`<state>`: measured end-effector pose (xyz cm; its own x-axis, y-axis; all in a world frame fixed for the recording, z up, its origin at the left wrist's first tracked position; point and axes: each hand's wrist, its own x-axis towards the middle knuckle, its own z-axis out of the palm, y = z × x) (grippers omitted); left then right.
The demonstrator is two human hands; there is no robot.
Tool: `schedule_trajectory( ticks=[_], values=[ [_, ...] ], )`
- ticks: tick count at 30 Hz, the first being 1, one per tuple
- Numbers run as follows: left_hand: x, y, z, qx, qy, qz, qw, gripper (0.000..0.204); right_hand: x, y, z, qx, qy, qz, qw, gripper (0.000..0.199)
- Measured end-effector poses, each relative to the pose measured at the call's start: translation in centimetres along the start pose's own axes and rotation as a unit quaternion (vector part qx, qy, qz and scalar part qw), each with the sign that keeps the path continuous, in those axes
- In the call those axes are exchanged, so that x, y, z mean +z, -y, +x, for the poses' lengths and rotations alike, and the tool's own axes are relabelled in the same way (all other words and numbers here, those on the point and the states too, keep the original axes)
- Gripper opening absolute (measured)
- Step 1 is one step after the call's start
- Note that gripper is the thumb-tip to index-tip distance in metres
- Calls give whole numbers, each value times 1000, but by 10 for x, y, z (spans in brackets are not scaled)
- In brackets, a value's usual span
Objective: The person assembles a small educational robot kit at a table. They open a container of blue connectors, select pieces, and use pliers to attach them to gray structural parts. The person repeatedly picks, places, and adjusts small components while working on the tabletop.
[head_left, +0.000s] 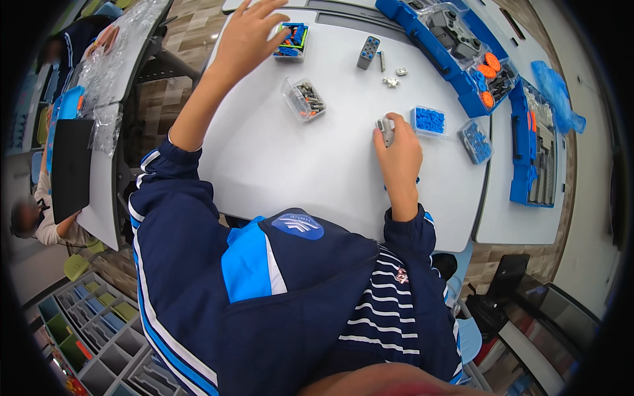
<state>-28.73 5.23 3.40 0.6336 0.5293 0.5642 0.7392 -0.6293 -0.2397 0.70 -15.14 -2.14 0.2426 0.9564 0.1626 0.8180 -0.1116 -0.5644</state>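
My left hand (249,41) is stretched toward the table's far left, fingers apart and nothing visible in them. Its fingertips are beside a small clear box (290,55) of blue, green and orange parts. My right hand (400,153) rests over the right side of the table, thumb and fingers closed on a light grey building piece (386,132). Just right of it stands a clear box of blue pegs (430,121). Farther off are an upright grey block with holes (368,53), a thin grey bar (382,61) and small light grey pieces (391,83).
An open box of mixed small parts (305,100) sits mid-table. At right are a box of pale blue pieces (475,142), a blue case (436,56) with a game controller and orange wheels, another blue case (523,165) and a blue plastic bag (556,98). People sit at a table on the left.
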Motion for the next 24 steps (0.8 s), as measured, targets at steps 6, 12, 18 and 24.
schedule_trajectory(
  ticks=[6, 12, 18, 24],
  values=[
    [20, -17, 3, -76, 206, -32, 975, 23, 6, -6, 0, -4, 10, 36, 999, 27],
    [43, -12, -4, -88, 138, -184, 969, 20, 5, -9, 2, -16, 6, 64, 998, 26],
    [56, 2, -3, -84, 44, -237, 967, 34, 5, -9, 2, -1, 19, 68, 997, 27],
    [101, -15, -11, -102, 209, -109, 966, 83, 3, -11, 2, 1, 27, 70, 997, 29]
  ],
)
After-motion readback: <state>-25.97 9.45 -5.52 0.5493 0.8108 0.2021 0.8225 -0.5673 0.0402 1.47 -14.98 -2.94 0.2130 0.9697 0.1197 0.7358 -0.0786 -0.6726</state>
